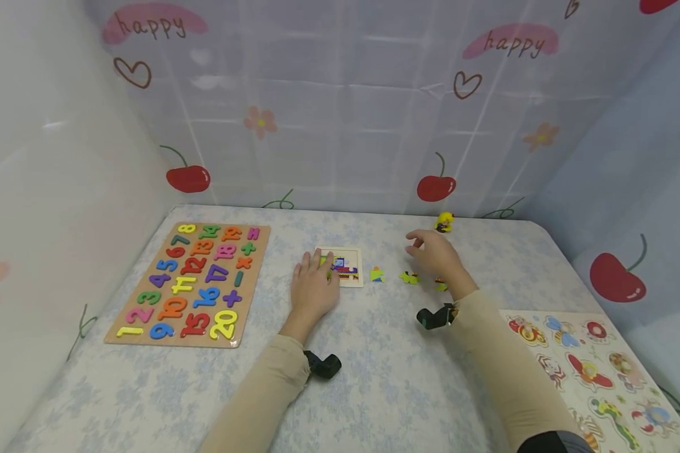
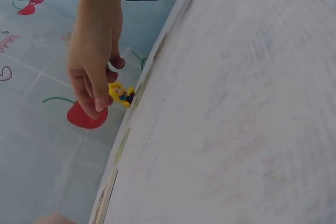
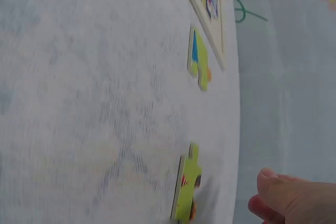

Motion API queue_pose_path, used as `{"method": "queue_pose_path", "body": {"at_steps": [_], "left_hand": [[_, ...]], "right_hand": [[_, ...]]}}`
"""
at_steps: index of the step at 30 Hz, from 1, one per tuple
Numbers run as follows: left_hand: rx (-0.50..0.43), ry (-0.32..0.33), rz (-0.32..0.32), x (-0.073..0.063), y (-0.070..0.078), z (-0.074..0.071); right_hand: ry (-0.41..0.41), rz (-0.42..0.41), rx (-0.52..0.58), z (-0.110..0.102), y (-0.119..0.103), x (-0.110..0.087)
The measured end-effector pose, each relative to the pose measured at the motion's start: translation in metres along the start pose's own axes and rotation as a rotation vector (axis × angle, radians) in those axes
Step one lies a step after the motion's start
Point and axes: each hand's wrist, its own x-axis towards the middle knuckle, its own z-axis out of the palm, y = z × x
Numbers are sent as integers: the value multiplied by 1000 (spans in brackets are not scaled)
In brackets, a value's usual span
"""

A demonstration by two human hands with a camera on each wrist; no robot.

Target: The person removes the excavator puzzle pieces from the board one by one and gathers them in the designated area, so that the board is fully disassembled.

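Note:
My left hand [image 1: 313, 286] lies flat over the left part of a small square jigsaw puzzle [image 1: 360, 267] with a pale frame, fingers extended and covering some of its picture. To the right of the frame lie loose yellow-green jigsaw pieces: one with a blue patch [image 1: 377, 275], a second [image 1: 409, 277], and a third [image 1: 441, 285] partly behind the right wrist. My right hand [image 1: 437, 257] hovers above the pieces, fingers loosely bent with nothing between them. In the left wrist view, the right hand [image 2: 94, 61] hangs fingers down, thumb apart.
A board of colourful raised numbers [image 1: 240, 321] lies on the left. At the front right is a board with animal pictures [image 1: 600, 324], partly under the right sleeve. A small yellow toy figure [image 1: 444, 221] stands near the table's back edge, beyond the right hand. Patterned curtains enclose the table.

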Motion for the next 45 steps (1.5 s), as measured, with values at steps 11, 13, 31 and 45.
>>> {"method": "queue_pose_path", "body": {"at_steps": [11,13,31,45], "left_hand": [[0,28,-6,-4,-1,-6],[6,22,-11,-4,0,-6],[30,5,-8,-2,0,-6],[42,15,-2,-2,0,-5]], "right_hand": [[-117,-139,-66,28,-63,-13],[-138,-171,-84,35,-71,-15],[-126,-268,-15,63,-79,-12],[-120,-219,224,62,-78,-13]]}}
